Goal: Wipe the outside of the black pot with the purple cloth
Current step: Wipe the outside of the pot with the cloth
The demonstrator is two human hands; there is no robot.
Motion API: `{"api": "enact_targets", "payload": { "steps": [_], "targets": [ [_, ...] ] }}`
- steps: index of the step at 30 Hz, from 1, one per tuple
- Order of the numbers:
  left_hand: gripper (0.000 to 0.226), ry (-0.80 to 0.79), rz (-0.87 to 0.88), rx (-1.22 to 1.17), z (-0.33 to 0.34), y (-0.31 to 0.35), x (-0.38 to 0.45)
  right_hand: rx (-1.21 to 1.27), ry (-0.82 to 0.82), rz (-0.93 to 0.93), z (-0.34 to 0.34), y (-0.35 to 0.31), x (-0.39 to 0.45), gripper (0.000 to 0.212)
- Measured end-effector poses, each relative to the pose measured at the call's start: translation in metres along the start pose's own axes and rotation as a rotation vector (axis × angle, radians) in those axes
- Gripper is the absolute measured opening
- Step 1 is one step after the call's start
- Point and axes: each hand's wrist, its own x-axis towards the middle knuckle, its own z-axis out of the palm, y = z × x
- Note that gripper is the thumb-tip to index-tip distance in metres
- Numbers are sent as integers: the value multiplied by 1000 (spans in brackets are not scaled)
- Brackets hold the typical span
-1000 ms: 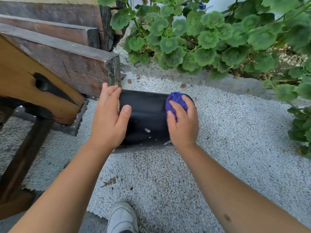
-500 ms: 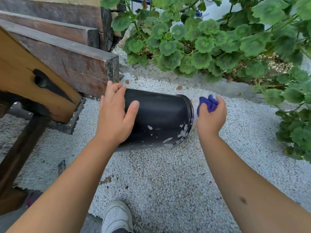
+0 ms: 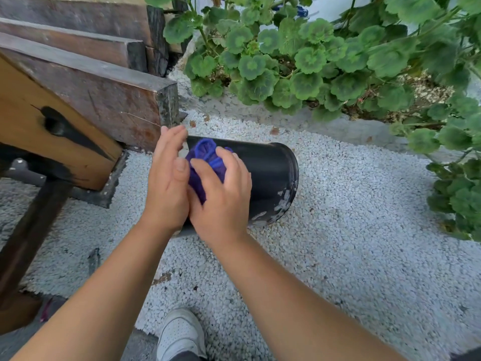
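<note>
The black pot [image 3: 270, 175] lies on its side on white gravel, its rim pointing right and flecked with pale marks. My left hand [image 3: 166, 183] rests on the pot's left end with straight fingers. Just beside it, my right hand [image 3: 223, 199] grips the bunched purple cloth [image 3: 205, 162] and holds it against the top of the pot's wall, close to the left hand. The pot's left part is hidden under both hands.
Heavy wooden beams [image 3: 104, 95] and an orange-brown plank [image 3: 39, 126] crowd the left, touching distance from the pot. Green leafy plants [image 3: 299, 61] fill the back and right edge. White gravel [image 3: 364, 230] spreads to the right. My white shoe [image 3: 179, 334] is at the bottom.
My right hand, which had lifted off past the pot's rim with the cloth, has come back left and now presses the cloth on the pot next to my left hand.
</note>
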Motion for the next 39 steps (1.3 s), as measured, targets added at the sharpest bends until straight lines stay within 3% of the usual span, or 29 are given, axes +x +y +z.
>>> {"api": "enact_targets", "payload": {
  "steps": [3, 6, 11, 15, 23, 29, 33, 39],
  "targets": [
    [91, -18, 16, 103, -1, -1, -1, -73, 21, -96, 4, 19, -1, 38],
    [87, -7, -8, 190, -3, -2, 0, -130, 16, -120, 5, 50, 2, 26],
    [69, -4, -78, 300, -5, 0, -1, -183, -57, 230, -17, 110, 1, 34],
    [67, -7, -77, 345, -2, 2, 1, -242, -65, 290, -27, 130, 5, 27],
    [69, -65, -5, 267, -12, -10, -3, -105, -15, 396, -33, 140, 9, 33],
    [92, -269, 7, 22, 0, -12, -34, 135, 130, 839, -43, 162, 34, 35],
    [102, -237, -82, -52, 2, -4, -18, 150, 37, 796, -52, 166, 58, 16],
    [93, -133, -228, -84, -1, 3, -19, 94, -165, 669, -53, 159, 80, 15]
  ]
}}
